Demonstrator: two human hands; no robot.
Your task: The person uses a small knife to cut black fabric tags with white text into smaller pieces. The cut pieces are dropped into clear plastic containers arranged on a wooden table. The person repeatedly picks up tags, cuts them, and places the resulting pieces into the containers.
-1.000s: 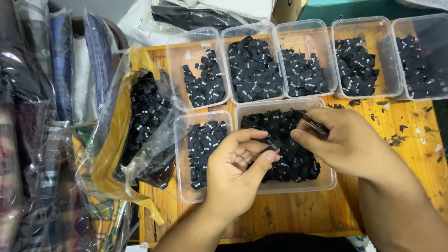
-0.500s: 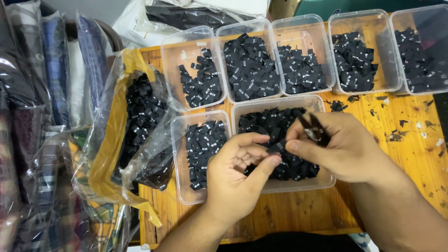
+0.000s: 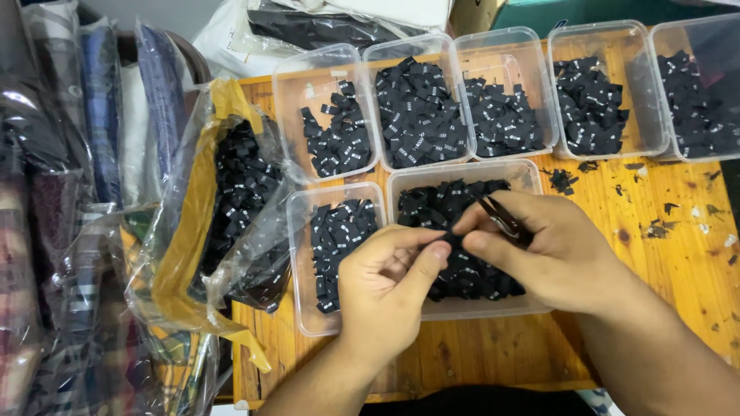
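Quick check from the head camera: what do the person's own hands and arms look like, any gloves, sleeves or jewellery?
Both are bare. The left hand and right hand wear no gloves, and no rings or watch show. Both forearms are uncovered as far as the picture's lower edge; no sleeve is in view.

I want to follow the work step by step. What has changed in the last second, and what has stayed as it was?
The right hand, with small metal scissors in it, has moved left until its fingertips meet those of the left hand over the big tub of black labels. The left hand has hardly shifted. What they pinch between them is hidden. The other tubs and the plastic bag of labels stayed in place.
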